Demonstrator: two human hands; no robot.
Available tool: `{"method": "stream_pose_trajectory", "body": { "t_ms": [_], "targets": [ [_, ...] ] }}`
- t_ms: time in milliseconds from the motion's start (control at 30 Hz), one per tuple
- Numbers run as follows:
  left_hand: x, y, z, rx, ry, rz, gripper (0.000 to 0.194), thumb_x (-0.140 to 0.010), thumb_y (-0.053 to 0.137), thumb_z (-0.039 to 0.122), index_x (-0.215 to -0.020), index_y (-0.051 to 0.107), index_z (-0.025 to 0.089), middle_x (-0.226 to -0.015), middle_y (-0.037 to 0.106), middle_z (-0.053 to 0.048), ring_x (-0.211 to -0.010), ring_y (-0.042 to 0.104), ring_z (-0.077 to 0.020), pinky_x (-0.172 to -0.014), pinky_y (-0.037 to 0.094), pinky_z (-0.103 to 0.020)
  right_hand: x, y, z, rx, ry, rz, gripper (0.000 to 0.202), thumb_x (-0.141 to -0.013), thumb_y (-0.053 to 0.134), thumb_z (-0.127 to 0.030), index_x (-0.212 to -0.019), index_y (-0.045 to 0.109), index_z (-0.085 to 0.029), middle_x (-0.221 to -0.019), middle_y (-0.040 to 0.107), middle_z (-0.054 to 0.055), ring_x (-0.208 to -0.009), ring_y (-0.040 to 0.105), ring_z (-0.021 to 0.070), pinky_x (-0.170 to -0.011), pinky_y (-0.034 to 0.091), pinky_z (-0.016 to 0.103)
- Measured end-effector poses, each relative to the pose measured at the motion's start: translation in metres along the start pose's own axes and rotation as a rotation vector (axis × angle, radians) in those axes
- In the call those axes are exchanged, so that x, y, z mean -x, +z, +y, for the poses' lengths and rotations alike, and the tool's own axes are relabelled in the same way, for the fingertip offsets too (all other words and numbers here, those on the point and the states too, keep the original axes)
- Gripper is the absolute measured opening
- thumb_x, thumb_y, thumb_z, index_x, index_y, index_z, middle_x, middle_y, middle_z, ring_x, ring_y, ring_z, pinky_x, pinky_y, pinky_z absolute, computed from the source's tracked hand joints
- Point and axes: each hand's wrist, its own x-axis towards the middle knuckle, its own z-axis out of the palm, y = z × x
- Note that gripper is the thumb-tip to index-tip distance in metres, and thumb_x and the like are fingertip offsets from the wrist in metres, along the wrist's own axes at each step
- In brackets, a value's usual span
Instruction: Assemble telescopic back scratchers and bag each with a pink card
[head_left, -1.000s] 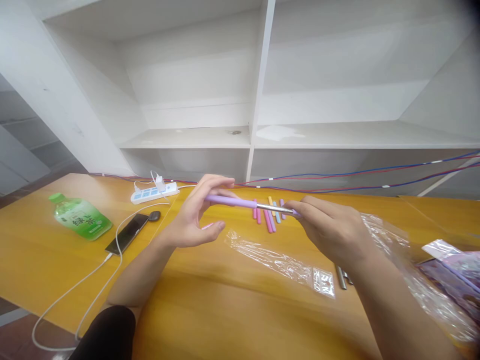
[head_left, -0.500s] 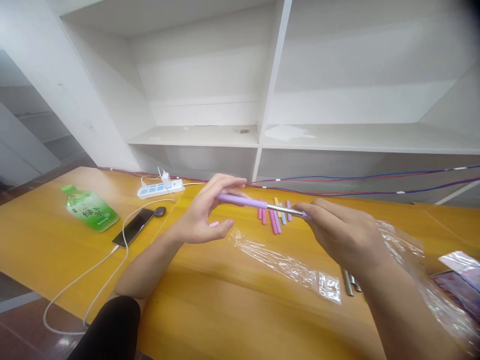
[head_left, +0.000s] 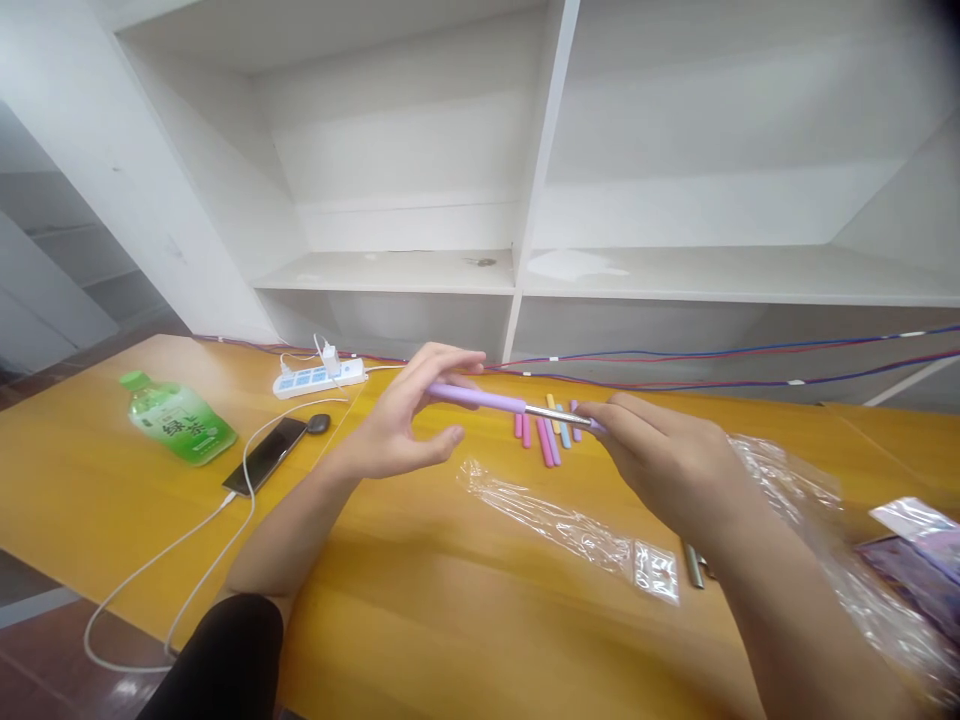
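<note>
A slim rod (head_left: 487, 399) is held level above the table between my hands. It has a long purple sleeve on the left, a bare shiny metal stretch, and a bit of purple at the right. My right hand (head_left: 667, 455) pinches its right end. My left hand (head_left: 397, 415) is around the sleeve's left end, its thumb stretched well away from the curved fingers. Whether the sleeve's tip touches the palm or fingers is hard to tell. Behind the rod, several short coloured sticks (head_left: 546, 442) in pink, purple, yellow and blue lie on the table.
A clear plastic sleeve (head_left: 555, 520) lies below my hands on the wooden table (head_left: 420, 620). Metal tubes (head_left: 694, 566) and crumpled plastic (head_left: 787, 475) are at right. On the left are a green bottle (head_left: 180, 420), a phone (head_left: 266, 458) with a cable, and a power strip (head_left: 319, 378).
Both hands and the rod stay in nearly the same pose, drifting slightly left in view. The left thumb and fingers remain apart.
</note>
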Motion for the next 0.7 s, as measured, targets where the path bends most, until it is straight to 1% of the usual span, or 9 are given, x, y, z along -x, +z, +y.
{"method": "stream_pose_trajectory", "body": {
  "t_ms": [100,167,233,300,367,433,533,633,700],
  "targets": [
    [-0.002,-0.004,-0.002,-0.404,0.038,0.006,0.051,-0.095,0.070,0.036,-0.142,0.054,0.025,-0.126,0.062,-0.011,-0.111,0.064,-0.0252,-0.097,0.055,-0.044,-0.006,-0.004,-0.006,-0.097,0.052,-0.162,0.021,-0.104,0.046,-0.023,-0.116,0.064,-0.022,-0.084,0.063,0.001,-0.058,0.046,0.0093,-0.055,0.028,0.022],
    [-0.002,-0.002,-0.003,-0.730,0.099,-0.005,0.044,-0.098,0.067,0.041,-0.135,0.057,0.021,-0.114,0.067,-0.010,-0.102,0.062,-0.0257,-0.088,0.052,-0.042,-0.010,-0.003,-0.010,-0.174,0.089,-0.213,0.021,-0.106,0.044,-0.025,-0.117,0.061,-0.022,-0.085,0.065,0.000,-0.057,0.048,0.0095,-0.054,0.030,0.021],
    [-0.001,0.004,-0.002,-0.976,0.152,-0.051,0.033,-0.102,0.061,0.043,-0.123,0.062,0.018,-0.099,0.069,-0.009,-0.090,0.060,-0.0241,-0.078,0.046,-0.038,-0.013,0.001,-0.015,-0.224,0.141,-0.243,0.018,-0.108,0.043,-0.026,-0.114,0.059,-0.022,-0.082,0.066,-0.001,-0.055,0.049,0.0099,-0.053,0.030,0.021],
    [0.001,0.013,-0.001,-1.098,0.183,-0.118,0.024,-0.106,0.053,0.039,-0.107,0.064,0.017,-0.086,0.065,-0.005,-0.079,0.056,-0.0208,-0.069,0.038,-0.034,-0.014,0.005,-0.019,-0.254,0.177,-0.281,0.018,-0.109,0.043,-0.030,-0.106,0.058,-0.021,-0.080,0.065,-0.001,-0.054,0.050,0.0102,-0.052,0.031,0.021],
    [0.003,0.023,-0.001,-1.140,0.186,-0.166,0.027,-0.109,0.047,0.035,-0.095,0.062,0.017,-0.078,0.060,-0.002,-0.070,0.052,-0.0175,-0.062,0.031,-0.033,-0.015,0.009,-0.023,-0.257,0.153,-0.289,0.019,-0.110,0.041,-0.029,-0.102,0.057,-0.020,-0.084,0.065,0.000,-0.060,0.053,0.0108,-0.054,0.033,0.021],
    [0.004,0.031,-0.002,-1.147,0.164,-0.188,0.032,-0.110,0.044,0.036,-0.089,0.059,0.018,-0.076,0.058,-0.001,-0.065,0.049,-0.0153,-0.057,0.026,-0.033,-0.016,0.012,-0.026,-0.196,0.067,-0.209,0.018,-0.109,0.042,-0.025,-0.104,0.058,-0.019,-0.096,0.065,0.005,-0.072,0.057,0.0132,-0.061,0.038,0.023],
    [0.004,0.035,-0.003,-1.145,0.122,-0.180,0.036,-0.111,0.042,0.042,-0.088,0.058,0.018,-0.076,0.057,0.000,-0.062,0.048,-0.0136,-0.053,0.020,-0.032,-0.017,0.011,-0.024,-0.052,-0.087,0.007,0.013,-0.105,0.051,-0.016,-0.109,0.063,-0.018,-0.107,0.063,0.010,-0.090,0.056,0.0180,-0.075,0.042,0.029],
    [0.004,0.035,-0.003,-1.130,0.115,-0.164,0.039,-0.111,0.040,0.043,-0.087,0.056,0.018,-0.076,0.057,0.000,-0.062,0.050,-0.0131,-0.052,0.019,-0.031,-0.019,0.009,-0.021,0.015,-0.179,0.163,0.018,-0.098,0.058,-0.006,-0.110,0.067,-0.018,-0.097,0.064,0.008,-0.095,0.056,0.0196,-0.084,0.043,0.034],
    [0.005,0.034,-0.003,-1.129,0.096,-0.172,0.040,-0.112,0.038,0.044,-0.085,0.054,0.018,-0.074,0.058,0.000,-0.062,0.051,-0.0131,-0.052,0.018,-0.031,-0.019,0.010,-0.019,0.056,-0.205,0.206,0.020,-0.096,0.061,-0.005,-0.109,0.068,-0.018,-0.088,0.063,0.006,-0.092,0.056,0.0188,-0.086,0.043,0.035]
  ]
}}
